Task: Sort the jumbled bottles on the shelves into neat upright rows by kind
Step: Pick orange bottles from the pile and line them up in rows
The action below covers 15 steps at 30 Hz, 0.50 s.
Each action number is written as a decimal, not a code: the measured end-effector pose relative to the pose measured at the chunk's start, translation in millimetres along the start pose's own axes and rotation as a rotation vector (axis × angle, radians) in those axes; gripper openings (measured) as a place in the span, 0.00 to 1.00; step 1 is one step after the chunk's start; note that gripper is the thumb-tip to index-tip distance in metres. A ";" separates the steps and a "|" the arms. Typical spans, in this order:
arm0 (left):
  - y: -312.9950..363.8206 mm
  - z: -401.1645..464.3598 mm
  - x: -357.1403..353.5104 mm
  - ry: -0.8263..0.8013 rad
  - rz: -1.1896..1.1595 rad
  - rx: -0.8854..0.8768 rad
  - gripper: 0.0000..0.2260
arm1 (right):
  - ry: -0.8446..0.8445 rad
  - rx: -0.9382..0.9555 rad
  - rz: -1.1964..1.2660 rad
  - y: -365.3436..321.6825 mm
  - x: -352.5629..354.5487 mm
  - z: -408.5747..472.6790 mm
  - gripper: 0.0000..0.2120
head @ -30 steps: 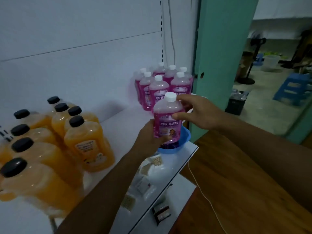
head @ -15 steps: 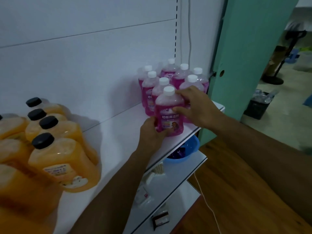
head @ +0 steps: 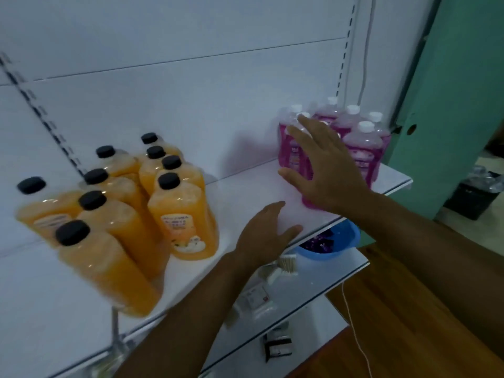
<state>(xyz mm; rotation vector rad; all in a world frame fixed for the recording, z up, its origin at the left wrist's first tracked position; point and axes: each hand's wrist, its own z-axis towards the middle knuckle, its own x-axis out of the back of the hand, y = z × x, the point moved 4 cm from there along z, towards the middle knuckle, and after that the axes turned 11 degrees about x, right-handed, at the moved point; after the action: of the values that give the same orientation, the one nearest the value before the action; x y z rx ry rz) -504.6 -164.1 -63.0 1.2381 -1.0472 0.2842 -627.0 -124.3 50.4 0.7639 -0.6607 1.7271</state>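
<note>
Left hand (head: 266, 231) lies flat and empty, fingers straight, at the top shelf's (head: 245, 192) front edge. Right hand (head: 324, 165) is spread, holding nothing, in front of the pink bottles (head: 361, 144); contact unclear. Nine orange bottles (head: 180, 214) stand upright at the shelf's left end, blurred. Six white caps are countable at the right end; other pink bottles are hidden behind the hand.

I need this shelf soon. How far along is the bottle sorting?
Mostly done, it seems: pink bottles stand upright together at the shelf's right end, orange bottles upright at the left. Nothing is in hand; the right hand and left hand are open. Left: perhaps straightening the orange rows.
</note>
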 end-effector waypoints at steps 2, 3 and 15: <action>-10.0 -25.1 11.7 0.000 0.032 0.013 0.30 | -0.037 0.024 0.050 -27.0 -6.4 5.2 0.35; -16.0 -38.1 17.6 -0.002 0.037 0.018 0.30 | -0.049 0.034 0.066 -41.3 -8.0 6.9 0.34; -112.5 -239.6 99.8 0.073 0.033 -0.055 0.25 | -0.041 0.098 0.140 -270.2 18.1 -21.7 0.32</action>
<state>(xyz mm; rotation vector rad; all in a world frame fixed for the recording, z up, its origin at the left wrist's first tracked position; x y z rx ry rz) -255.6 -30.7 -46.5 1.1537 -1.0068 0.3211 -374.1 -26.1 65.8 0.8395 -0.6741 1.8870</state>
